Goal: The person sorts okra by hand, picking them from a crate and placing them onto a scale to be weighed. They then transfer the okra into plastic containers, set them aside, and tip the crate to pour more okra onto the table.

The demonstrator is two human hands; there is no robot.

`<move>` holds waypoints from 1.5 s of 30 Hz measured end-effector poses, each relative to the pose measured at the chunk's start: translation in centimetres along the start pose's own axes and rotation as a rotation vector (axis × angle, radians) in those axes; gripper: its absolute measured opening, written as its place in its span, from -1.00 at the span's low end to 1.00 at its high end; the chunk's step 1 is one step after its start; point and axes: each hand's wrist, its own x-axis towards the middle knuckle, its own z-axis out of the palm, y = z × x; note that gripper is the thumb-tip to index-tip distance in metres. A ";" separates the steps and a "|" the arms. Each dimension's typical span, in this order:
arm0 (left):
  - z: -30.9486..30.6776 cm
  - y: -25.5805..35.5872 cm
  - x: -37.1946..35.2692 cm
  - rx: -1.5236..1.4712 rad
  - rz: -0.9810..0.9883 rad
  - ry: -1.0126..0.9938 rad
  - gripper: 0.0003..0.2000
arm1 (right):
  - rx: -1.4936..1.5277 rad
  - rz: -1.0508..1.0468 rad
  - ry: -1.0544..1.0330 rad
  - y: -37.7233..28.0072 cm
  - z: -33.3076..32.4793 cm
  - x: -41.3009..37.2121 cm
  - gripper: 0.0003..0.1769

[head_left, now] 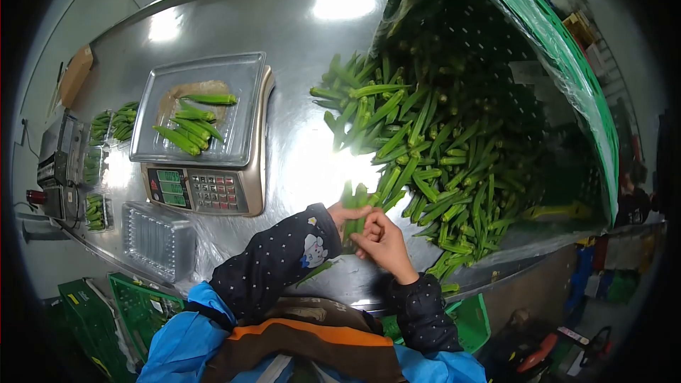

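Observation:
Several green okra pods are held upright together in my left hand [342, 217], near the table's front edge. My right hand [383, 243] is closed at the lower part of the same pods, its fingers pinched against them. Just right of both hands spreads a large heap of loose okra [425, 163]. To the left, a digital scale [206, 190] carries a clear plastic tray [248, 113] with several okra pods [191, 131] in it. One loose pod [314, 274] lies below my left wrist.
A stack of clear punnets [157, 241] stands below the scale. Filled okra packs [95, 211] line the far left beside a machine [60, 163]. A large green crate [567, 50] lies tipped behind the heap. Green crates [474, 323] stand below the table edge.

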 end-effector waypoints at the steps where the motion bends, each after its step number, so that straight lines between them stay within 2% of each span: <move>1: 0.5 -0.3 0.1 -0.003 0.000 0.001 -0.58 | 0.000 0.003 0.001 -0.1 -0.4 0.3 -0.75; 3: 3.0 -1.1 0.4 0.188 0.257 0.971 -0.62 | -0.329 -0.185 0.369 -0.3 -2.3 1.6 -0.79; 4: 3.8 -0.7 0.0 0.177 0.276 0.965 -0.64 | -0.508 -0.409 0.639 0.0 -3.8 3.1 -0.78; 5: 3.1 -0.5 -0.8 0.210 0.267 0.931 -0.61 | -0.638 -0.415 0.758 -1.2 -4.7 3.8 -0.83; 6: 2.5 -0.3 -1.4 0.243 0.258 0.896 -0.57 | -0.750 -0.479 0.834 -1.8 -4.8 5.0 -0.78; 9: 4.7 -0.1 -2.0 0.250 0.239 0.834 -0.53 | -0.923 -0.441 0.792 -0.9 -5.4 6.7 -0.69; 11: 4.3 -0.2 -2.8 0.220 0.249 0.775 -0.52 | -0.649 -0.405 0.809 -0.7 -4.9 6.6 -0.65; 12: 4.2 -0.3 -3.4 0.188 0.252 0.710 -0.52 | -0.490 -0.321 0.748 0.0 -5.4 6.1 -0.65; 14: 4.5 -0.5 -3.9 0.136 0.240 0.648 -0.52 | 0.007 -0.263 0.439 -1.3 -3.7 3.3 -0.67; 15: 4.6 -0.8 -4.1 0.085 0.208 0.580 -0.52 | 0.068 -0.186 0.294 -2.3 -2.4 1.8 -0.70; 16: 4.5 -1.0 -4.3 0.009 0.177 0.527 -0.52 | 0.082 -0.134 0.192 -2.5 -1.2 0.9 -0.67; 18: 4.9 -1.3 -5.1 -0.010 0.088 0.415 -0.52 | -0.014 -0.147 0.174 -2.2 1.5 -0.1 -0.68; 20: 5.3 -2.0 -5.8 -0.017 0.069 0.399 -0.51 | -0.062 -0.163 0.198 -2.7 3.8 -1.4 -0.71; 22: 6.2 -2.3 -6.7 -0.016 0.063 0.382 -0.51 | -0.258 -0.143 0.172 -3.8 5.7 -2.4 -0.77; 23: 6.8 -2.4 -7.3 0.014 0.060 0.358 -0.51 | -0.320 -0.214 0.165 -2.7 5.7 -2.3 -0.85; 24: 7.7 -2.5 -7.9 0.044 0.060 0.336 -0.50 | -0.320 -0.221 0.150 -2.4 5.9 -2.6 -0.85; 25: 10.0 -2.3 -8.2 0.062 0.061 0.457 -0.50 | -0.380 -0.210 0.134 -2.2 6.2 -2.9 -0.85; 26: 10.2 -2.1 -9.0 0.072 0.089 0.463 -0.50 | -0.443 -0.205 0.112 -2.2 6.6 -2.8 -0.83; 27: 10.2 -2.0 -10.0 0.280 0.060 0.583 -0.49 | -0.583 -0.242 0.105 -3.5 7.5 -3.5 -0.84; 28: 10.4 -1.7 -11.1 0.486 0.031 0.710 -0.48 | -0.661 -0.502 0.084 -3.0 7.9 -3.3 -0.89; 29: 10.6 -1.3 -12.1 0.601 0.101 0.684 -0.49 | -0.560 -0.405 0.099 -3.0 8.2 -3.6 -0.91; 30: 12.7 0.0 -13.1 0.795 0.082 0.701 -0.52 | -0.460 -0.303 0.114 -3.1 8.5 -4.1 -0.92; 32: 13.8 3.0 -15.8 1.249 0.097 0.867 -0.52 | -0.614 -0.495 0.187 -1.2 7.3 -4.2 -0.95; 33: 14.5 5.2 -17.4 1.572 0.187 0.878 -0.50 | -0.610 -0.507 0.177 -1.1 7.3 -4.3 -0.95; 35: 17.9 10.3 -20.0 2.190 0.293 0.856 -0.43 | -0.375 -0.207 0.236 -1.0 7.3 -4.8 -0.94; 36: 20.8 12.7 -20.7 2.487 0.306 0.826 -0.39 | -0.375 -0.215 0.233 0.8 6.3 -4.7 -0.94; 38: 23.5 17.2 -21.1 2.673 -0.218 1.016 -0.36 | -0.580 -0.277 0.294 6.0 4.2 -4.2 -0.92; 39: 23.3 19.2 -21.5 2.699 -0.325 1.000 -0.31 | -0.617 -0.316 0.288 6.6 4.5 -4.2 -0.92; 40: 21.9 20.5 -22.4 2.707 -0.319 0.996 -0.31 | -0.616 -0.323 0.294 6.8 4.9 -4.3 -0.92; 41: 20.1 21.8 -23.5 2.807 -0.375 0.933 -0.18 | -0.610 -0.306 0.294 6.5 5.5 -4.5 -0.92; 42: 19.8 22.4 -23.9 2.900 -0.431 0.866 -0.05 | -0.607 -0.286 0.292 6.3 5.9 -4.7 -0.92; 43: 19.4 23.0 -24.2 2.769 -0.601 0.878 0.23 | -0.568 -0.256 0.316 6.3 6.4 -4.8 -0.92; 45: 18.9 23.6 -25.0 2.775 -0.576 0.847 0.26 | -0.565 -0.235 0.330 5.5 7.2 -5.1 -0.93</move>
